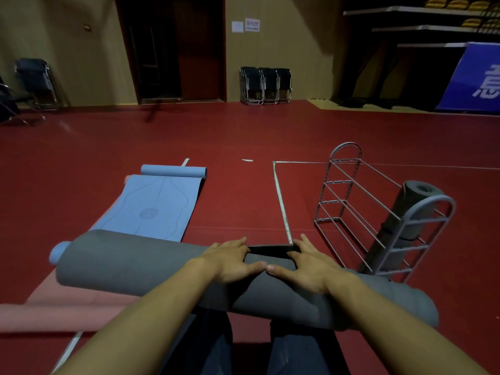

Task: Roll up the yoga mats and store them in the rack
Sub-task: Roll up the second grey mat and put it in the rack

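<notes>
With the grey mat (pixel 130 263) rolled across the person's lap near the rack (pixel 378 220), left hand (pixel 232 262) and right hand (pixel 308 266) press flat-fingered beside the black strap (pixel 270 251), which should be cinched tight, keeping even pressure so the roll stays firm.

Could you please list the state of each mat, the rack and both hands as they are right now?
grey mat: rolled, strap around it
blue mat: mostly unrolled, far end curled
pink mat: flat on the floor
second grey mat: rolled, leaning in the rack
rack: upright
left hand: on the strap
right hand: on the strap
</notes>
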{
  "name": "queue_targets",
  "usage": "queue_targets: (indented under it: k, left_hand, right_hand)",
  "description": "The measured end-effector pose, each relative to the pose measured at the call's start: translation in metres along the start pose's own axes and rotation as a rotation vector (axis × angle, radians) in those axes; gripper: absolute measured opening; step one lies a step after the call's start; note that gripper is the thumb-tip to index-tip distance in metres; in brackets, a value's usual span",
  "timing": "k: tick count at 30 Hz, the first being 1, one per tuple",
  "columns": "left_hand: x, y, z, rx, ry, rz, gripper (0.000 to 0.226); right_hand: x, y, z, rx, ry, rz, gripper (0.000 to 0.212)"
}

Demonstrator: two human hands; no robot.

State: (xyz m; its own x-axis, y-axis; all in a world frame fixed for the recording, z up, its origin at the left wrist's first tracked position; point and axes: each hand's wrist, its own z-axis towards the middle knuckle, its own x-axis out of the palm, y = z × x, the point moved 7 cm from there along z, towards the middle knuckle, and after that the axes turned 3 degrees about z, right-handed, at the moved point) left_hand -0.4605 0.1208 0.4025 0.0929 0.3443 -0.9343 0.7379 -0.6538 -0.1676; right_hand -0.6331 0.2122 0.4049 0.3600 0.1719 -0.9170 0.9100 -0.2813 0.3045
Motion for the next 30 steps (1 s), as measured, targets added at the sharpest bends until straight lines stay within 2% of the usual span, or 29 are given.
queue_targets:
  k: [4,10,19,21,24,26,30]
  left_hand:
    - [0.000,0.002,0.008,0.022,-0.088,0.023,0.086]
    - [-0.003,0.001,0.011,0.021,-0.289,0.021,0.074]
    - [-0.003,0.002,0.024,0.001,-0.260,0.067,0.079]
    - [-0.003,0.002,0.027,0.010,-0.259,0.087,0.078]
    - [-0.005,0.001,0.026,0.012,-0.278,0.092,0.075]
    - [-0.006,0.000,0.023,0.011,-0.306,0.075,0.071]
    - [-0.010,-0.003,0.019,0.020,-0.349,0.062,0.070]
  right_hand:
    - [-0.004,0.001,0.003,-0.050,-0.028,-0.044,0.112]
    - [-0.021,0.009,0.000,-0.188,-0.317,-0.028,0.090]
    - [-0.025,0.012,-0.008,-0.277,-0.429,0.022,0.062]
    - [-0.025,0.011,-0.008,-0.259,-0.416,0.043,0.069]
    - [-0.024,0.013,-0.005,-0.240,-0.320,0.056,0.095]
    - [-0.015,0.014,-0.002,-0.228,-0.165,-0.005,0.114]
    - [0.003,0.011,-0.002,-0.219,0.170,-0.133,0.133]
